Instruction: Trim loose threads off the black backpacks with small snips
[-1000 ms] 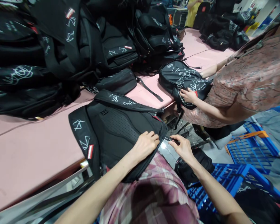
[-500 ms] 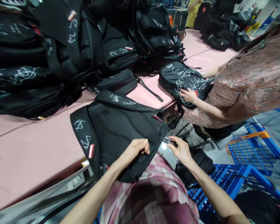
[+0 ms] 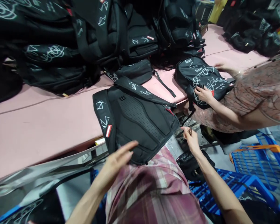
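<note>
A black backpack (image 3: 133,121) lies back panel up across the table edge and my lap. White scribbles and a red-white label mark its shoulder straps. My left hand (image 3: 118,158) is open beside the lower left edge of the bag, index finger stretched out and slightly blurred; whether it touches the fabric I cannot tell. At the bag's right corner, my right hand (image 3: 191,139) is closed around small dark thread snips (image 3: 190,131), mostly hidden by the fingers. Its index fingertip points toward that corner.
A pink table (image 3: 49,121) bears a heap of black backpacks (image 3: 95,34). To the right, a co-worker's hand (image 3: 204,94) rests on another scribbled backpack (image 3: 200,73). Blue crates (image 3: 256,161) stand at lower right, near a dark bag (image 3: 192,165) on the floor.
My left hand has let go of the bag's lower edge, drawn back left and opened. My right hand still holds the snips, now turned upward in the fist. The view has swung left.
</note>
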